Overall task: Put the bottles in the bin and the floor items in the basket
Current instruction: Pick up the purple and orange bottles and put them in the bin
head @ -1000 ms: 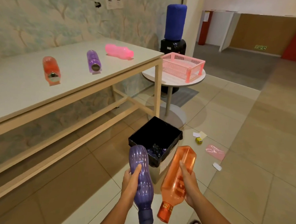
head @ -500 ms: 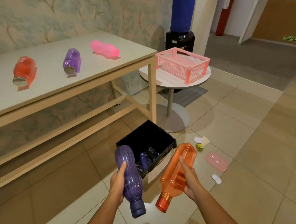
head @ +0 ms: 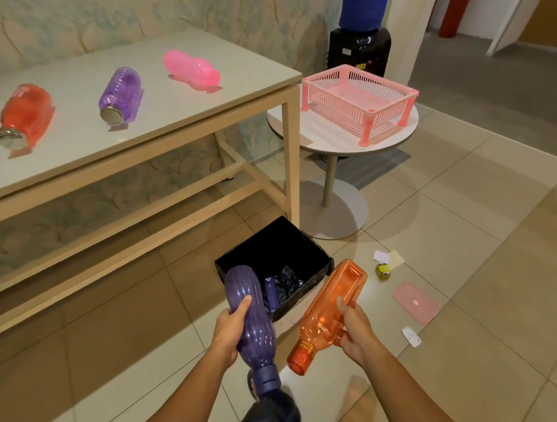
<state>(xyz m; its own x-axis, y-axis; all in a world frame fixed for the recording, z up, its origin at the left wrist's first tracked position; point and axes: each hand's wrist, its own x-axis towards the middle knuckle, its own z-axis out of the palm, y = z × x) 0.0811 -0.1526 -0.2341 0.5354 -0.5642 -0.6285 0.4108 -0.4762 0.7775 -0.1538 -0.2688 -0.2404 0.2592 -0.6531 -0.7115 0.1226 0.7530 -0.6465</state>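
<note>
My left hand (head: 229, 329) grips a purple ribbed bottle (head: 252, 322), cap end down, its base over the near left corner of the black bin (head: 315, 260). An orange square bottle (head: 329, 314) is held in my right hand (head: 354, 331), tilted with its base by the bin's near right rim. Another purple bottle (head: 271, 294) lies inside the bin. On the long table (head: 169, 113) lie a red bottle (head: 25, 116), a purple bottle (head: 121, 95) and a pink bottle (head: 192, 70). A pink basket (head: 358, 100) stands on the round side table (head: 393, 140).
Floor items lie right of the bin: white paper scraps (head: 387, 257), a small yellow object (head: 383, 270), a flat pink case (head: 416, 302) and a white tag (head: 412, 336). A water dispenser (head: 360, 45) stands behind the round table. My foot (head: 271, 411) shows at the bottom.
I have stepped closer to the table and bin. Both hands carried their bottles a little lower and nearer the bin's near rim; grips are unchanged.
</note>
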